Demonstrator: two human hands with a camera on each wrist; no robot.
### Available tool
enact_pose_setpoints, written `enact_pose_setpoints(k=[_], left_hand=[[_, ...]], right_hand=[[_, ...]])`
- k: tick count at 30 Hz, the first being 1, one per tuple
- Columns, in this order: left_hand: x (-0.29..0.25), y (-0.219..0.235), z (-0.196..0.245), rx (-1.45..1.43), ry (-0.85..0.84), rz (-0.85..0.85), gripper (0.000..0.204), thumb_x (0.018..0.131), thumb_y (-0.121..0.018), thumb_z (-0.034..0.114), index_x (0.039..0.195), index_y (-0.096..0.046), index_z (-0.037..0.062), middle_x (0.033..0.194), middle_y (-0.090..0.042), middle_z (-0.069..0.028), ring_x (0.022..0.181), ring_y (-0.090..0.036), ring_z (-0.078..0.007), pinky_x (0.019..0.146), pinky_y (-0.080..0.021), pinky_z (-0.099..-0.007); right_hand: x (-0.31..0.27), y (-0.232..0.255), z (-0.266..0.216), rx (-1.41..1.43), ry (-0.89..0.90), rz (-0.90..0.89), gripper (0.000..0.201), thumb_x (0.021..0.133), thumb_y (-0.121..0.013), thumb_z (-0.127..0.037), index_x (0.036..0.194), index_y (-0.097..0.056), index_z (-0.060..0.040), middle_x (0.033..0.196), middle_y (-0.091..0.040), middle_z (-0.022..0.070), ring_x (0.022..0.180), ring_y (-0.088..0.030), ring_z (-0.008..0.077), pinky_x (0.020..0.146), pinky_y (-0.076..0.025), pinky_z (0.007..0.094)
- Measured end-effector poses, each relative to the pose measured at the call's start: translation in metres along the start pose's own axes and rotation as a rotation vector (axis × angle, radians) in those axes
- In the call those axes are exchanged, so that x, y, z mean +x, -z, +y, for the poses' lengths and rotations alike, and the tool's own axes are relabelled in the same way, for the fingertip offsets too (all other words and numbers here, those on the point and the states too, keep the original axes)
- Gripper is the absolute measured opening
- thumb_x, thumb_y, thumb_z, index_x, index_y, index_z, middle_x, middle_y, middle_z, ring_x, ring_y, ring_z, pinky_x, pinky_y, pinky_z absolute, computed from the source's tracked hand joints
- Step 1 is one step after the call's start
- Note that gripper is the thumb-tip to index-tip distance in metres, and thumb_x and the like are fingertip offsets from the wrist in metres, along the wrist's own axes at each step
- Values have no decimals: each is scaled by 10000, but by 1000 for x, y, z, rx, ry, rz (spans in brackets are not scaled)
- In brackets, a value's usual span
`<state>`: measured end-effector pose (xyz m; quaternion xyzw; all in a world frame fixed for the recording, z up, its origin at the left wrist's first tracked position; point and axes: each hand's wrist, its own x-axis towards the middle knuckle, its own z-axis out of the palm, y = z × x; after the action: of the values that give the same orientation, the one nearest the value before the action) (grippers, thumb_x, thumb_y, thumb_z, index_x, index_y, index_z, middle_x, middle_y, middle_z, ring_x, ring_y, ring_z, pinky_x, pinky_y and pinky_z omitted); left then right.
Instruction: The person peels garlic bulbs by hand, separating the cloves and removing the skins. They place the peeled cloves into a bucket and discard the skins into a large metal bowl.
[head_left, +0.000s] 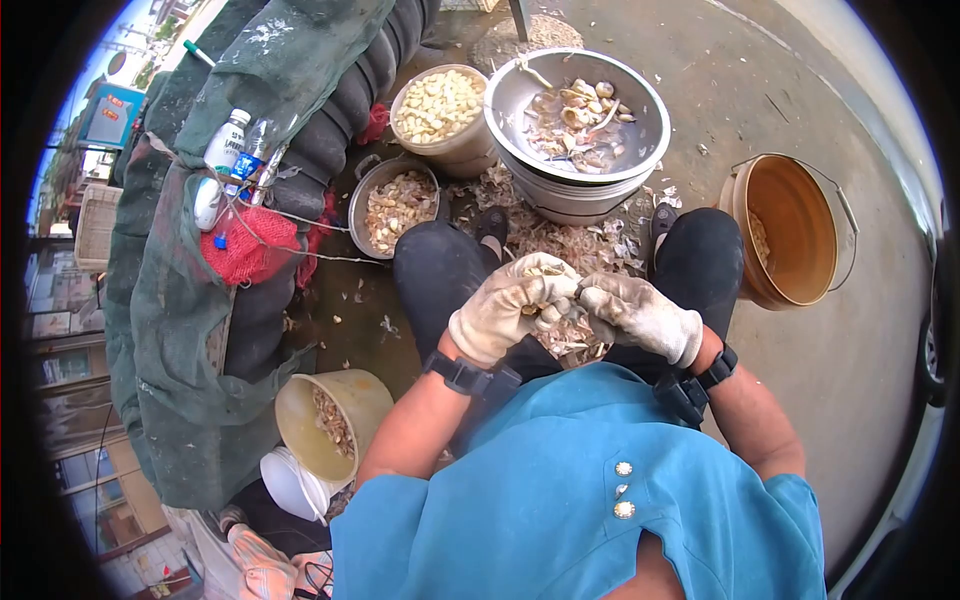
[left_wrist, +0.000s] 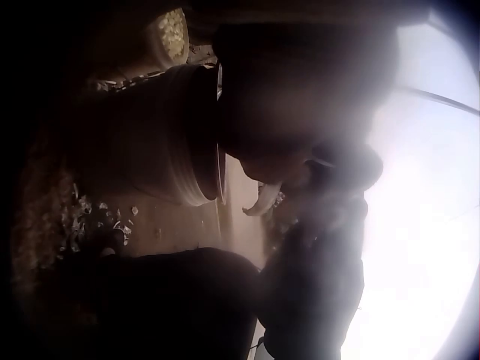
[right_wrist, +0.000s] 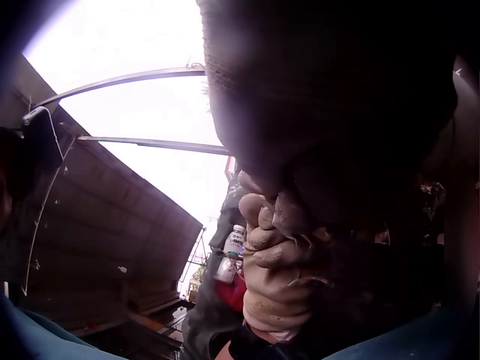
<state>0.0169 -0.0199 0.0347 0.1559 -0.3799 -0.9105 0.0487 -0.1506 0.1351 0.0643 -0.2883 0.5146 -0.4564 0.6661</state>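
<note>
A person in a blue top sits low and works over their lap with two gloved hands. The left hand (head_left: pixel 510 305) has its fingers curled tight around a piece of garlic (head_left: pixel 543 272), which is pale and papery and mostly hidden in the glove. The right hand (head_left: pixel 635 315) meets it from the side, and its fingertips pinch at the same garlic, so both hands are closed on it and touch each other. The garlic is held above the knees, just over a heap of dry skins (head_left: pixel 575 250) on the ground between the feet. Right past the skins stands a big metal bowl (head_left: pixel 640 130) with wet scraps and a few cloves inside. Beside it, to the left, a tub (head_left: pixel 450 145) is full of peeled cloves, and near that a small metal pot (head_left: pixel 365 195) holds more bits. An orange bucket (head_left: pixel 800 230) stands to the right of the knee. A yellow bucket (head_left: pixel 350 395) lies tilted by the left elbow, with skins in it. The ground is bare grey concrete with stray skins on it. On the left a green cloth (head_left: pixel 170 330) covers a pile, and a red net bag (head_left: pixel 255 245) and a white bottle (head_left: pixel 225 140) rest on it. The wrist views are dark and blurry.
</note>
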Motion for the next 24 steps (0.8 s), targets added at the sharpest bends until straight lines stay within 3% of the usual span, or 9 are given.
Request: enact_pose_setpoints(k=[4,10,12,15,16,17,19,24], left_hand=[[1,-3,-5,-95,-15,9,378,917,-679,258,1161,-571,-10,941,-624,-34,737,-563,-88,617,-443,-200],[2,-2,-12,136,-39,82,291,947,-624,148,1193,-565,3,960,-632,-41,737,-565,-79,610,-450,-201],[6,5,-12,-227,33,-9,296,943,-627,131,1203,-560,4,966,-636,-45,740,-572,-83,616,-462,-205],[9,1,-10,-221,62,53,334,944,-635,173,1217,-549,2,983,-636,-44,769,-581,-86,643,-477,-206],[9,-4,-11,366,-166,96,367,954,-628,240,1225,-542,9,1014,-630,-38,808,-586,-92,679,-482,-197],[9,-3,-11,366,-166,102,367,954,-628,240,1225,-542,9,1014,-630,-38,808,-586,-92,679,-482,-197],[11,-1,-10,-117,-47,-4,379,979,-586,297,1227,-539,16,1049,-614,-24,851,-576,-84,700,-472,-186],[10,-1,-24,351,-215,130,293,1007,-531,288,1158,-549,38,1003,-574,-3,824,-521,-80,704,-449,-225]], right_hand=[[-1,-2,-4,99,-14,-1,328,1000,-521,-424,1027,-581,-103,669,-432,-73,571,-351,42,510,-279,212],[1,-3,-2,86,-27,51,312,999,-529,-411,1032,-590,-107,668,-445,-78,566,-354,35,502,-284,210],[4,-2,1,84,-26,51,305,998,-534,-400,1043,-594,-105,669,-456,-78,570,-362,33,504,-291,209],[8,1,7,108,-25,87,310,997,-539,-386,1091,-600,-97,713,-494,-77,605,-396,28,518,-315,200],[7,0,7,156,-33,132,315,996,-543,-380,1115,-601,-94,743,-507,-76,627,-408,27,528,-326,195],[8,-1,6,203,-42,176,322,994,-546,-374,1138,-601,-91,774,-519,-75,649,-421,26,538,-337,191],[7,7,8,141,-39,142,327,989,-558,-367,1152,-599,-88,833,-528,-73,674,-428,27,552,-349,187],[7,5,3,105,-19,136,333,987,-556,-379,1144,-598,-88,846,-533,-71,670,-431,31,555,-359,195]])
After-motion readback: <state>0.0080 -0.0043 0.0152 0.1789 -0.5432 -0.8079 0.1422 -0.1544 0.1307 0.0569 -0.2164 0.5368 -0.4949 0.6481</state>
